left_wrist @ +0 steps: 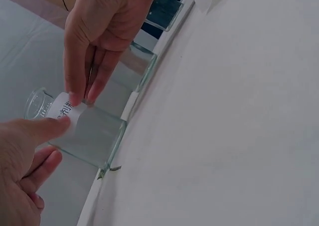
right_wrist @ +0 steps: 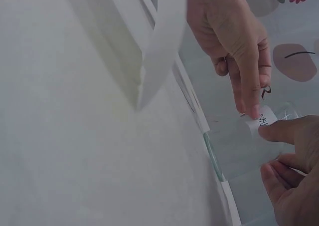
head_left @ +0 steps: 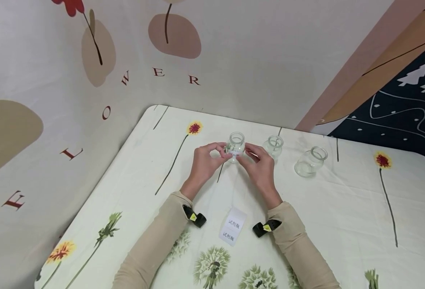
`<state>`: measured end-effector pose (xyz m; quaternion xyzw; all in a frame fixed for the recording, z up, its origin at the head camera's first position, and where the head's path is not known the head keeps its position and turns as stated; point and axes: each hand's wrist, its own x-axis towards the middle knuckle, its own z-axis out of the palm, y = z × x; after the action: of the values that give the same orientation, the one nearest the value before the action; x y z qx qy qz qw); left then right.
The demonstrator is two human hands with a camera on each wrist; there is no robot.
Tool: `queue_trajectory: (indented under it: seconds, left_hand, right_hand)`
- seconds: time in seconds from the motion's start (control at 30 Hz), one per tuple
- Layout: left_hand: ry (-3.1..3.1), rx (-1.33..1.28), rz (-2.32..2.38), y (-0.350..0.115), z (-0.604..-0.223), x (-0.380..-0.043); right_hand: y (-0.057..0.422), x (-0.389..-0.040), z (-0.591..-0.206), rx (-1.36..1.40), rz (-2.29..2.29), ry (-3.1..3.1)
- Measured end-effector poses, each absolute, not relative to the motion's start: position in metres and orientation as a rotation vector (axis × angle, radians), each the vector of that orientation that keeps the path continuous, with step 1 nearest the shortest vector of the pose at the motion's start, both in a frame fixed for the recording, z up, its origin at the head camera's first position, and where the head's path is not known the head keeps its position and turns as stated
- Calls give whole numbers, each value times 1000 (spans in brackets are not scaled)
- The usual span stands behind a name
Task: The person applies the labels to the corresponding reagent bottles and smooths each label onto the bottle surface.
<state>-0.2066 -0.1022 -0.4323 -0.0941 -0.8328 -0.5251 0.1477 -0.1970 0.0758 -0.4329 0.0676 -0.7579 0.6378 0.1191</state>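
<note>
A small clear glass bottle (head_left: 237,139) with a wide rim stands upright near the table's far side, between both hands. Across its near side lies a white label (left_wrist: 63,110) with dark Chinese characters. My left hand (head_left: 206,161) holds the bottle from the left, its thumb pressing on the label. From the other side my right hand (head_left: 264,165) grips it, the thumb on the label's right end and fingers at the glass. Part of the print is hidden under the thumbs. Both wrist views show the bottle's lower body uncovered.
Two more glass bottles stand to the right, one (head_left: 275,145) just behind the right hand and another (head_left: 310,162) farther out. A white strip with two printed labels (head_left: 233,226) lies between the forearms. The flowered tablecloth (head_left: 350,216) reaches a patterned fabric wall (head_left: 256,72).
</note>
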Motion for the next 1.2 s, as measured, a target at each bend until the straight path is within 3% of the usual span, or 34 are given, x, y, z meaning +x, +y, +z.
queue_trajectory:
  seconds: [0.27,0.57,1.2]
  left_hand:
    - [-2375,-294,-1476,-102,-433,-204]
    - [-2368,-261,-1534,-104,-435,-206]
    - [-2397,-343,-1454,-105,-434,-207]
  right_hand:
    - [68,-185,-411,176,1833,-2235]
    - [73,-197,-434,197,1856,-2195]
    - [72,-195,-431,223,1827,-2235]
